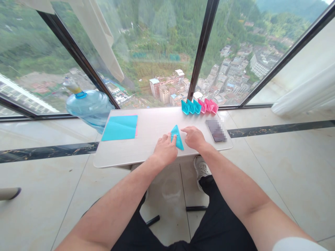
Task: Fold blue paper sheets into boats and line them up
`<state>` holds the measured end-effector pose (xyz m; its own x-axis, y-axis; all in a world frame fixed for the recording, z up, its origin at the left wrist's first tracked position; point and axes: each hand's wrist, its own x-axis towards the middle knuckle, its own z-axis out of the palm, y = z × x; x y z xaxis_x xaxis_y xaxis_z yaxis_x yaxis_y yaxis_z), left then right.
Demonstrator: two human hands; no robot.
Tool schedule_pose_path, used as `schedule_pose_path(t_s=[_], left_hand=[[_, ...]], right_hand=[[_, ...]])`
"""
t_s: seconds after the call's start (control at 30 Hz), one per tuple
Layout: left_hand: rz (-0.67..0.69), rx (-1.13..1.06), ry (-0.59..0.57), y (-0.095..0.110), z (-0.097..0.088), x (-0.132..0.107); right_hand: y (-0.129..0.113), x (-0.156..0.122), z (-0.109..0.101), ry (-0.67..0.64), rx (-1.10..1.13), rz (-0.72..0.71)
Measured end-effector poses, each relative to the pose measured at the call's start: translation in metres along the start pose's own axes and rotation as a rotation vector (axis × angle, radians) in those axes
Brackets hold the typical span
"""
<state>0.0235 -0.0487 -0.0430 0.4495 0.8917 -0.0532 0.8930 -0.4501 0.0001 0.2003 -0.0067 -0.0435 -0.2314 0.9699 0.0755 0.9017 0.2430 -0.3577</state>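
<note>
A folded blue paper triangle (pixel 179 141) lies on the table in front of me. My left hand (pixel 166 146) rests on its left side with the fingers laid out over the paper, pressing it down and not gripping it. Just right of the paper is my right hand (pixel 194 138). Its index finger points towards the triangle, the other fingers are curled, and nothing shows in it; a small gap seems to separate its fingertip from the paper.
Blue paper sheets (pixel 119 127) lie at the table's left, pink showing beneath. Folded blue paper boats (pixel 191 107) and pink ones (pixel 208 106) line the back edge. A phone (pixel 216 130) lies at the right. A water bottle (pixel 89 106) stands behind the white table (pixel 146 120).
</note>
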Motion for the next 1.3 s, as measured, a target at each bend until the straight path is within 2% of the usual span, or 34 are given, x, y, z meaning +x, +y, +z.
schedule_pose_path(t_s=[0.2, 0.53, 0.63, 0.77, 0.9, 1.0, 1.07, 1.17, 1.3], left_hand=[[-0.037, 0.004, -0.001, 0.004, -0.001, 0.001], [-0.054, -0.121, 0.048, -0.007, 0.0, 0.002], [-0.124, -0.178, 0.091, -0.013, 0.001, 0.004], [-0.295, -0.231, 0.194, -0.024, 0.001, 0.009], [-0.381, -0.225, 0.149, -0.037, 0.001, 0.015], [-0.305, -0.328, 0.151, -0.048, 0.004, 0.021], [-0.202, -0.445, 0.135, -0.056, 0.007, 0.024], [-0.129, -0.555, 0.153, -0.063, 0.009, 0.027], [-0.068, -0.565, 0.157, -0.064, 0.009, 0.025]], right_hand=[[-0.009, -0.006, -0.003, -0.05, -0.032, -0.077], [-0.013, -0.006, -0.002, -0.017, -0.016, -0.061], [-0.013, -0.005, -0.002, 0.014, 0.015, -0.005], [-0.014, -0.002, -0.001, 0.059, 0.097, 0.061], [-0.019, -0.001, 0.002, -0.053, 0.282, 0.09], [-0.021, -0.001, 0.004, -0.085, 0.308, 0.095], [-0.02, -0.002, 0.005, -0.007, 0.229, 0.054], [-0.016, -0.003, 0.006, 0.071, 0.093, -0.09], [-0.012, 0.003, 0.01, -0.004, 0.049, -0.183]])
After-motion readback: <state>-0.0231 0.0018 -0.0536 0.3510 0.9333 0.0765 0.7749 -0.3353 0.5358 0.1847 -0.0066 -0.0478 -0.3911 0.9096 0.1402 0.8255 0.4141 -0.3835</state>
